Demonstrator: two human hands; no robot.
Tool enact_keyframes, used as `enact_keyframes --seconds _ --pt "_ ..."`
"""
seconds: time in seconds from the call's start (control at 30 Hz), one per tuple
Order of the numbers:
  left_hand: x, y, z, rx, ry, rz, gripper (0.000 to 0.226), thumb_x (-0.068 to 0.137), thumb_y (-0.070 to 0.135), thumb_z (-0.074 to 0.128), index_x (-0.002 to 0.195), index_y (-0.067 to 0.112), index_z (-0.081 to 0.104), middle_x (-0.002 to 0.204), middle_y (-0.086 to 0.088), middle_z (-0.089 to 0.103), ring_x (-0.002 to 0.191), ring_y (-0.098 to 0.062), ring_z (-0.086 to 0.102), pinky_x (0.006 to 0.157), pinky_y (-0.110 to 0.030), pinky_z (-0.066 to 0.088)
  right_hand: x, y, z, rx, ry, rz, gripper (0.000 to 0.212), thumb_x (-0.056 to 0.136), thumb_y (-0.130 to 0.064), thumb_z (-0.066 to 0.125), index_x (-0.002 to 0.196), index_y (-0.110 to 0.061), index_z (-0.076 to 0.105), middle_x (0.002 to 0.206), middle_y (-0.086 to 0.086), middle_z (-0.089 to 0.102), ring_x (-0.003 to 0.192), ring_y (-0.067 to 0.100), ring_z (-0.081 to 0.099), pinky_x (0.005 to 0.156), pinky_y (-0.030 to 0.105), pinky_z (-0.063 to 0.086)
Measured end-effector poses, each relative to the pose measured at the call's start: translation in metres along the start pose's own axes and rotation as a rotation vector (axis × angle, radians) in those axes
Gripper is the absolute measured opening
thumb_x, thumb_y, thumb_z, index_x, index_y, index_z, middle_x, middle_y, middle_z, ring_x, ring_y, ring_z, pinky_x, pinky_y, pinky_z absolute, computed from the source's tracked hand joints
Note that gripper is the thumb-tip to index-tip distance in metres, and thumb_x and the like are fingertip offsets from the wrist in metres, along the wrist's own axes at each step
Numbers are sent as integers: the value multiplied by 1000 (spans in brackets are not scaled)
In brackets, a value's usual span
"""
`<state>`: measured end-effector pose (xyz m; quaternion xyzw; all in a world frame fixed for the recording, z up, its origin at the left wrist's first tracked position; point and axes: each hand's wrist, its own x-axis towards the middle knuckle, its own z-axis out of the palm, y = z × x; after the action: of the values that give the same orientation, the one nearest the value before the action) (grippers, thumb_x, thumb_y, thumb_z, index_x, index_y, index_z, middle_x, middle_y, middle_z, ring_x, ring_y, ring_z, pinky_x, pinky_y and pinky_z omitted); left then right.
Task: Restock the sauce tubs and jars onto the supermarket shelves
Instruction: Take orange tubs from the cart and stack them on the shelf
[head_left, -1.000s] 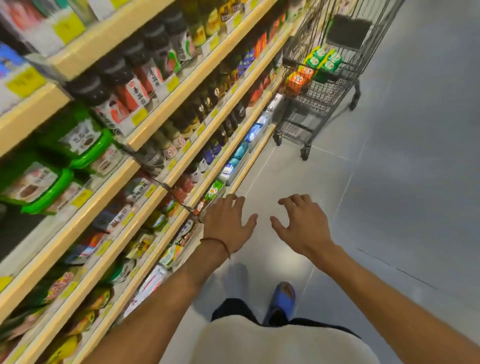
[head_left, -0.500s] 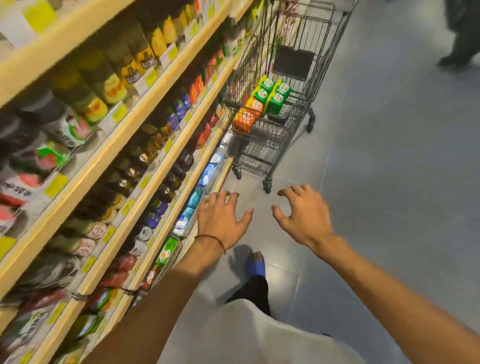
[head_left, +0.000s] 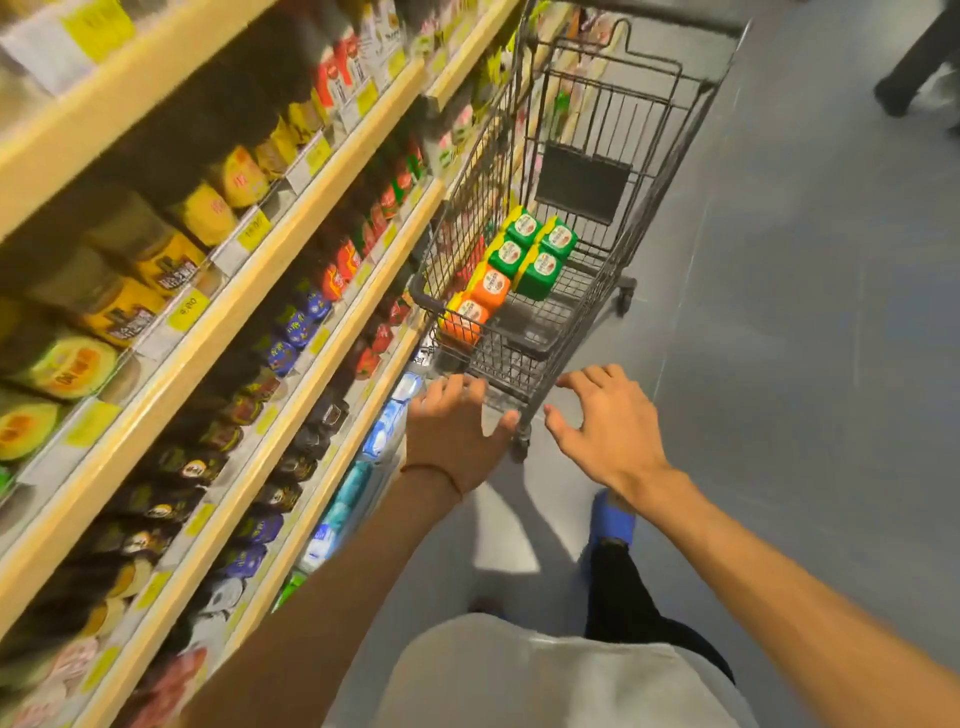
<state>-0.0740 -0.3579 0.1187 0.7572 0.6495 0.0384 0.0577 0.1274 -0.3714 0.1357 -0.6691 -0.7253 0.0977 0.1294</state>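
Head-camera view looking down a supermarket aisle. Nearest, a pale shirt and two bare forearms reach forward. The left hand (head_left: 457, 431) and right hand (head_left: 602, 421) are both empty, palms down and fingers spread, at the near end of a wire cart (head_left: 623, 114) (whether either touches it is unclear).

Inside the cart, against its left wall, sit two orange tubs (head_left: 475, 306) with four green tubs (head_left: 540, 249) just beyond them. To the left, stocked shelves (head_left: 291, 332) run close beside the cart.

Risk: the cart is on wheels, so a push instead of a grasp could roll it away or scrape it along the shelf edge.

The yellow price tags (head_left: 187, 312) and tub labels are too blurred to read.
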Motion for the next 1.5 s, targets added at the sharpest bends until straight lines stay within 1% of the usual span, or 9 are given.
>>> enact_keyframes --seconds 0.13,0.27,0.37,0.53,0.73,0.83,1.0,1.23,1.5 --pt "61 32 4 -43 -91 -126 66 88 67 34 128 23 61 131 -4 62 120 -31 56 96 -42 44 71 47 -1 45 4 -117 26 85 -38 68 100 -18 74 92 1 72 91 29 63 70 37 51" --pt "108 66 11 -87 -85 -232 61 90 66 39 130 24 58 124 -5 63 114 -32 57 90 -42 45 132 94 -2 57 -44 -230 33 87 -41 58 98 -14 74 88 3 69 90 29 62 69 39 53" --pt "139 82 17 -142 -112 -327 58 94 63 47 136 23 55 128 -6 61 120 -32 53 92 -43 45 175 119 -3 51 -118 -328 32 87 -39 62 101 -13 74 91 4 71 92 30 63 72 39 51" --pt "198 93 28 -104 -139 -449 55 94 63 45 128 22 58 122 -5 62 113 -29 58 87 -39 45 250 138 5 -48 -283 -454 41 88 -44 54 106 -13 73 96 6 72 97 32 63 76 42 54" --pt "267 74 58 -229 -202 -584 60 93 66 42 135 25 53 134 -5 55 121 -30 51 99 -46 43 339 135 30 -157 -441 -540 51 88 -51 43 113 -15 70 102 5 71 103 30 61 86 44 52" --pt "293 65 69 -243 -275 -638 65 94 64 41 145 23 44 147 -6 48 131 -31 46 105 -47 39 373 132 45 -159 -490 -555 47 87 -49 46 111 -16 70 103 6 71 106 31 60 90 44 49" --pt "328 60 84 -293 -250 -774 65 94 66 37 138 21 54 135 -4 58 124 -31 53 98 -45 45 423 140 68 -106 -561 -637 36 88 -40 60 112 -15 71 102 7 72 102 30 62 90 45 49" --pt "372 67 122 -399 -338 -1098 64 96 63 42 148 25 44 149 -5 48 134 -33 46 107 -47 43 493 154 115 -105 -746 -743 35 90 -38 63 115 -14 69 112 8 70 116 32 56 94 46 46" --pt "382 50 189 -587 -217 -1394 65 94 57 52 147 22 42 151 -10 42 139 -35 38 111 -54 37 512 163 187 -78 -742 -801 36 81 -36 57 101 -12 74 97 9 72 100 35 62 76 43 52"
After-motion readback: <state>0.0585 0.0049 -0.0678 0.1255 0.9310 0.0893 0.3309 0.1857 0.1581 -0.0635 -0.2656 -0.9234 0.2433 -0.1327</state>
